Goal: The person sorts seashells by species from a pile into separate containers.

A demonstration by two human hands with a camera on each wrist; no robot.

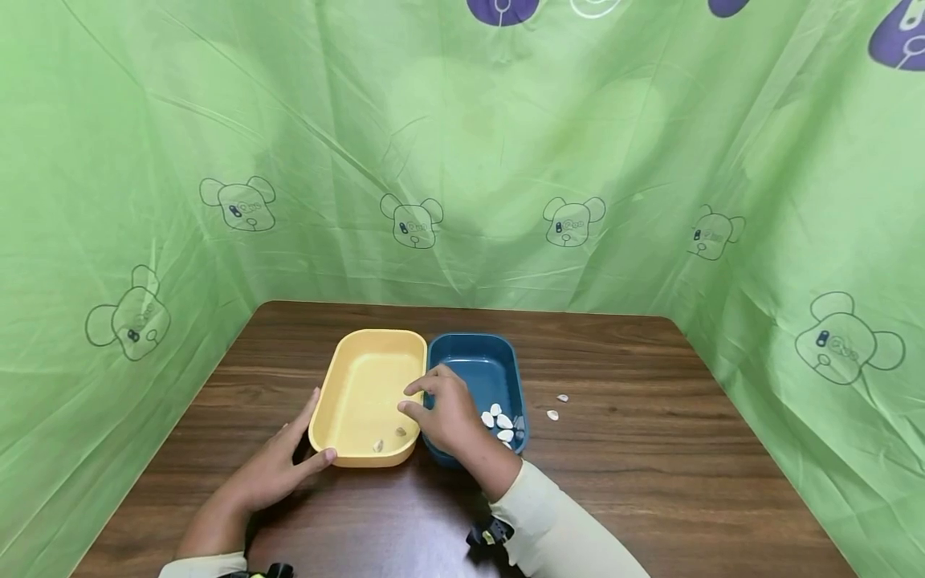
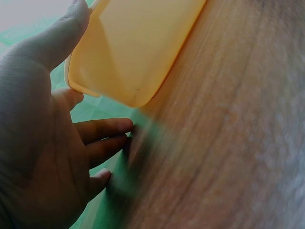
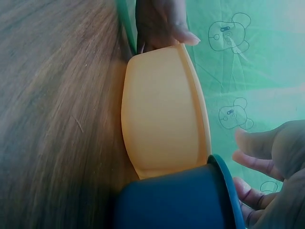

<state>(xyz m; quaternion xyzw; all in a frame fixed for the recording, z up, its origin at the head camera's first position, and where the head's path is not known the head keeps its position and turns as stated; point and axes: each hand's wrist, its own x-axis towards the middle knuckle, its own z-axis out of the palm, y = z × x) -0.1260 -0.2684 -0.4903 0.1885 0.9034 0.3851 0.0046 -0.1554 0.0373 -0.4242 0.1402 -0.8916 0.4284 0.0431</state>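
Observation:
My left hand (image 1: 270, 470) grips the near left corner of a yellow rectangular tub (image 1: 368, 381), thumb at the rim and fingers along its outer side. In the left wrist view, the other fingers of the left hand (image 2: 52, 129) are spread below that corner. Two small shell-like pieces (image 1: 378, 445) lie at the near end of the yellow tub. Over the rims where both tubs meet hovers my right hand (image 1: 451, 409), thumb and index finger apart with nothing between them. Beneath it stands a dark blue tub (image 1: 473, 347) holding several small white shells (image 1: 504, 421).
Two more shells (image 1: 552, 415) lie on the brown wooden table (image 1: 614, 449) right of the blue tub. A green cloth (image 1: 477, 152) with bear-head outlines hangs behind the table and along both sides.

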